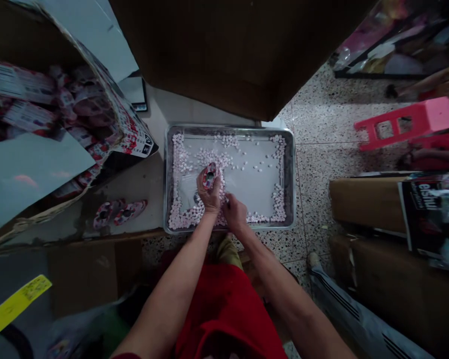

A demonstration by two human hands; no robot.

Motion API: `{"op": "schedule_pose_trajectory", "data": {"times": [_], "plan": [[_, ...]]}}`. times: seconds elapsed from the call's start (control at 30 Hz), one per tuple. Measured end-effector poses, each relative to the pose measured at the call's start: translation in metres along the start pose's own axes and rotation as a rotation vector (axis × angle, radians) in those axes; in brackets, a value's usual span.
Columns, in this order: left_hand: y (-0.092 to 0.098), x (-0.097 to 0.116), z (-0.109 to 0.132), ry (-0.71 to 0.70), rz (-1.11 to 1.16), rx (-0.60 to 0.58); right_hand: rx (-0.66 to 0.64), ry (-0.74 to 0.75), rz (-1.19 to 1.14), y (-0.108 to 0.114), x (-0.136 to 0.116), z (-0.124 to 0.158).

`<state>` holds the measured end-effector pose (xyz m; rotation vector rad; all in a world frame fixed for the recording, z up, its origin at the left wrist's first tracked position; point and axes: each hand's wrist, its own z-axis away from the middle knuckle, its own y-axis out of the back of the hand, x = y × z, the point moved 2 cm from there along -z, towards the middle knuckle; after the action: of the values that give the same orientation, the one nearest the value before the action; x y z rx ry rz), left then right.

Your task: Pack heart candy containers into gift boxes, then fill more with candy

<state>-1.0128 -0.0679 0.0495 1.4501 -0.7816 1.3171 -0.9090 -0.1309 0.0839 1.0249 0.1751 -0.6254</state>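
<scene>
A metal tray [292, 174] lies on the floor in front of me, with many small pale pink tablets [279, 199] heaped along its edges. My left hand [209, 195] is closed round a small red and pink patterned case [209, 175], held upright over the tray's left half. Just beside it, my right hand [235, 213] pinches down among the pink tablets at the tray's near edge. What its fingertips hold is too small to make out.
Two more patterned cases [117, 212] lie on the grey surface left of the tray. An open carton [60, 109] of packaged goods stands at the far left. A pink plastic stool [404, 122], cardboard boxes [362, 199] and a dark cabinet [232, 55] surround the spot.
</scene>
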Motion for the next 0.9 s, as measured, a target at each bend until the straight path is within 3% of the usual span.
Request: {"op": "schedule_pose_trajectory", "data": {"times": [0.13, 0.23, 0.3, 0.43, 0.57, 0.67, 0.9], "plan": [[-0.01, 0.013, 0.006, 0.084, 0.17, -0.018, -0.014, 0.002, -0.502, -0.008, 0.007, -0.013], [0.011, 0.023, -0.004, 0.06, 0.155, -0.075, -0.101, -0.031, -0.882, 0.004, 0.014, -0.013], [0.034, 0.029, -0.019, -0.03, 0.03, -0.089, -0.134, -0.012, -0.997, 0.023, 0.016, -0.007], [0.067, 0.037, -0.051, -0.211, -0.211, -0.164, -0.259, 0.059, -0.991, 0.072, 0.01, 0.01], [0.068, 0.042, -0.064, -0.306, -0.217, -0.299, -0.466, 0.104, -0.925, 0.107, -0.014, 0.016], [0.064, 0.044, -0.06, -0.344, -0.204, -0.339, -0.557, 0.04, -0.882, 0.118, -0.033, 0.01], [0.072, 0.034, -0.051, -0.344, -0.276, -0.359, -0.594, -0.181, -0.813, 0.13, -0.066, -0.003]]}}
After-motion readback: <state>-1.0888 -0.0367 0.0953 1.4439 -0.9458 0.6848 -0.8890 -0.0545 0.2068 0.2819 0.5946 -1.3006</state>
